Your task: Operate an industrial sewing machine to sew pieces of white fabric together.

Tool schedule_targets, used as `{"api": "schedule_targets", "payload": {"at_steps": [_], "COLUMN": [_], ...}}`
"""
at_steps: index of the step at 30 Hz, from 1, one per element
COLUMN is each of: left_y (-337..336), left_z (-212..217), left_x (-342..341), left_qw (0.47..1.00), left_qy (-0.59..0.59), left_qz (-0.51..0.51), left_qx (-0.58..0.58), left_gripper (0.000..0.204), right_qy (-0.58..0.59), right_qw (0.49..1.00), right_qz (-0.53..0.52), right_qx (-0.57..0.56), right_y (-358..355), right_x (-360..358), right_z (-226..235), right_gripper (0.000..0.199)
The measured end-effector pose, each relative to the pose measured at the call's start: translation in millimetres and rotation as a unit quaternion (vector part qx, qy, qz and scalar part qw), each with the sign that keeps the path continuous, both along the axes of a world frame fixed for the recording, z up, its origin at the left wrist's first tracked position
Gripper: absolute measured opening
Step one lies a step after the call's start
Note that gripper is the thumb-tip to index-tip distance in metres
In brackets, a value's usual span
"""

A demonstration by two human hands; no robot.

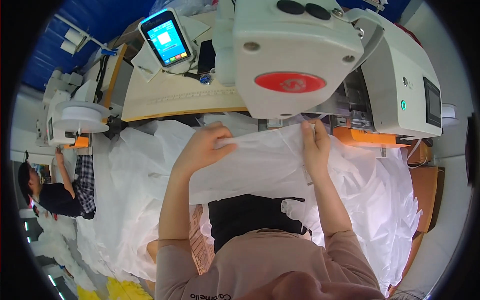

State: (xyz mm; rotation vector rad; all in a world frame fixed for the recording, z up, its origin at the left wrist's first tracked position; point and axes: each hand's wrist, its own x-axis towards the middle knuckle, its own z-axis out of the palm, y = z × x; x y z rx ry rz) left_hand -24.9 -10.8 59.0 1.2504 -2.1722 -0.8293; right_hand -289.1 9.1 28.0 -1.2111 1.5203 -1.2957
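Note:
A thin, sheer white cloth (250,172) lies in loose folds over the work area and my lap. My left hand (202,147) is closed on its upper edge, thumb pointing right. My right hand (316,145) pinches the same edge further right, close to the front of the machine. Between both hands the edge is stretched, rising slightly to the right. Just above it hangs the white machine head (295,55) with a red oval badge. Its working point is mostly hidden behind the cloth and the head.
A lit control screen (166,40) stands on the wooden tabletop (185,102), near a wristwatch (205,79). To the right is a white machine unit (400,85) with a green-lit button and orange base. Cardboard boxes (424,200) stand below. At far left a co-worker (60,195) sits at another machine.

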Motion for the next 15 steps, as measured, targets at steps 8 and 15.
{"api": "schedule_targets", "payload": {"at_steps": [8, 15], "left_y": [-7, 15], "left_z": [1, -5], "left_x": [-14, 20], "left_qw": [0.986, 0.938], "left_qy": [-0.049, -0.242], "left_qz": [0.129, 0.144], "left_qx": [-0.091, -0.201], "left_gripper": [0.014, 0.017], "right_qy": [0.021, 0.105], "right_qw": [0.999, 0.992], "right_qz": [-0.037, -0.029], "right_qx": [-0.007, -0.067], "right_y": [-8, -6], "right_x": [-11, -9], "right_z": [-8, -5], "right_gripper": [0.022, 0.021]}}
